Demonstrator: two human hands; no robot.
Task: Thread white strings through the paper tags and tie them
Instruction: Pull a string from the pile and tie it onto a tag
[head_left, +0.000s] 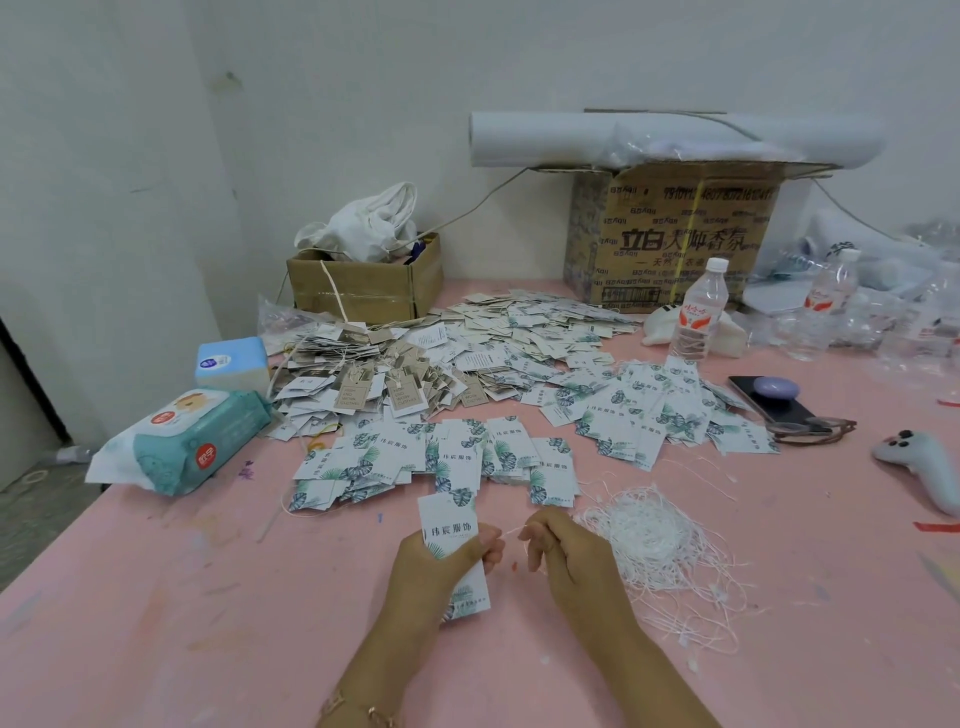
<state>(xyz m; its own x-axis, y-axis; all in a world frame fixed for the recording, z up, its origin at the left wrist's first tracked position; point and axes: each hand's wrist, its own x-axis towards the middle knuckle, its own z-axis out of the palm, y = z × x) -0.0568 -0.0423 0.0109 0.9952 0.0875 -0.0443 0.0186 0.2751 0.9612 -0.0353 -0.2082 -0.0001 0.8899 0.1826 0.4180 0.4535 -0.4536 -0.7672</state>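
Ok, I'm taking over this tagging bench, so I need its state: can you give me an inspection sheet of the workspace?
Surface: pink table, flecked with paint marks.
Job's things: leaf-print paper tags spread mid-table; strung tags heaped behind them; tangle of white strings right of the hands.
Clutter: wet-wipes pack, tissue box, water bottle, second bottle, phone, glasses, small cardboard box, large carton.
Hands: left hand grips one tag; right hand pinches a string.
Cables: grey cord along the wall, from the small cardboard box toward the large carton.
Surroundings: white wall; white roll atop the large carton.
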